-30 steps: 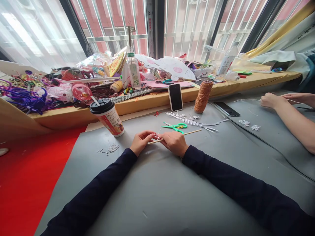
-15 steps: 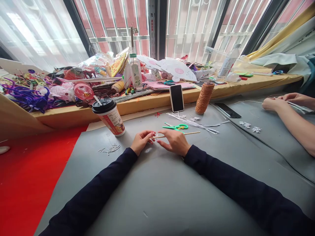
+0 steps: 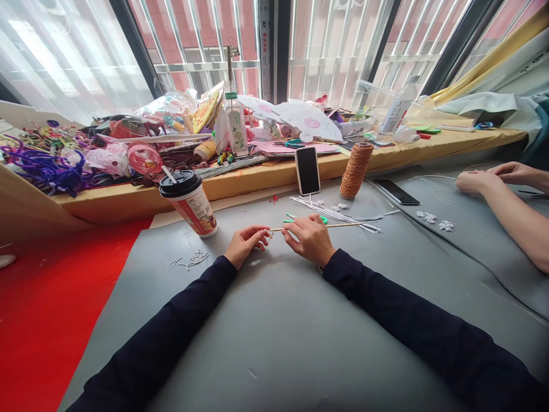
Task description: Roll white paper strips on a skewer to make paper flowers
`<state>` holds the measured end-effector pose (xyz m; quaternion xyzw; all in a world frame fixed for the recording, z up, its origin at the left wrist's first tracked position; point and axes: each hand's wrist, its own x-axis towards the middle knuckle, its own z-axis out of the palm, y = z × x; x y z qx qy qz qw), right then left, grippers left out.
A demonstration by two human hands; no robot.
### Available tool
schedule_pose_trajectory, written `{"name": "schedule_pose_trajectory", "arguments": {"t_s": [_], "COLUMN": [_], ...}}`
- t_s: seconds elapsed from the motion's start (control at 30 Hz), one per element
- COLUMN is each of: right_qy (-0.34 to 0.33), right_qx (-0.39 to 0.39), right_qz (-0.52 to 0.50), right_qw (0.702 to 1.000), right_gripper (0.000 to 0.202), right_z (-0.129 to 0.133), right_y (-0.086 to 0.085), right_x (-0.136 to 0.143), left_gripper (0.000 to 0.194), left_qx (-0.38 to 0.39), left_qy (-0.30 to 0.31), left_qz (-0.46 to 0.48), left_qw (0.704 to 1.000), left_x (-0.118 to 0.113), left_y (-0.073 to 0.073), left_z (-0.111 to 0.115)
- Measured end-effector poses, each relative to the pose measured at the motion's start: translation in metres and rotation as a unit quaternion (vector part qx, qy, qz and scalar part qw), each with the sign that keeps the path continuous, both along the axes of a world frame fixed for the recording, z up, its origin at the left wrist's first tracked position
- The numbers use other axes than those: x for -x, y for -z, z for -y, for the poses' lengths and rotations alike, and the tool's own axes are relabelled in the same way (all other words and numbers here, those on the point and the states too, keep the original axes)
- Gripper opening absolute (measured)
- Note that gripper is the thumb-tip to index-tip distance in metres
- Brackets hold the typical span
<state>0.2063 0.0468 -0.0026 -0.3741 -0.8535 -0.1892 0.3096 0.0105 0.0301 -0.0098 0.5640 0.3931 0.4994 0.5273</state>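
Note:
My right hand [image 3: 312,237] is closed around a thin wooden stick [image 3: 345,225], which lies almost level and pokes out past the knuckles on the right. The stick's left end meets the fingertips of my left hand [image 3: 246,245]. Those fingers are pinched on a small piece of white cord [image 3: 270,236], mostly hidden by them. Just behind my right hand lie green-handled scissors [image 3: 323,220], partly covered by it. Beyond them are white cord strips [image 3: 343,214] and small white knotted flowers [image 3: 340,207].
A paper cup [image 3: 191,206] stands left, near white cord scraps [image 3: 195,260]. At the back are an upright phone [image 3: 307,170] and an orange twine spool [image 3: 357,171]. Another phone [image 3: 397,192], a black cable [image 3: 476,256] and a co-worker's hands [image 3: 482,180] are on the right.
My right hand has turned and risen slightly, now covering more of the scissors. The stick has shifted right and up and lies flatter. My left hand has moved a little left.

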Motion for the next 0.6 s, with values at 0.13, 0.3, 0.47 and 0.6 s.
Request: {"name": "schedule_pose_trajectory", "arguments": {"t_s": [0.13, 0.3, 0.47, 0.6], "right_qy": [0.003, 0.006, -0.013, -0.036], "right_qx": [-0.003, -0.017, -0.023, -0.005], "right_qz": [0.001, 0.028, 0.042, 0.019], "right_qw": [1.0, 0.999, 0.999, 0.999], "right_gripper": [0.031, 0.03, 0.028, 0.027], "right_z": [-0.0002, 0.0003, 0.0007, -0.0011], "right_y": [0.0006, -0.0005, -0.0007, 0.0019], "right_x": [0.0, -0.0011, -0.0019, -0.002], "left_gripper": [0.031, 0.028, 0.025, 0.024], "left_qx": [0.003, -0.004, -0.006, -0.001], "left_qy": [-0.01, -0.034, -0.029, -0.015], "left_qz": [-0.002, -0.017, -0.028, -0.029], "left_qw": [1.0, 0.999, 0.999, 0.999], "left_x": [-0.0003, 0.0014, 0.0026, 0.0037], "left_y": [0.0005, 0.0017, 0.0011, -0.0009], "left_z": [-0.0006, -0.0022, -0.0023, -0.0012]}}
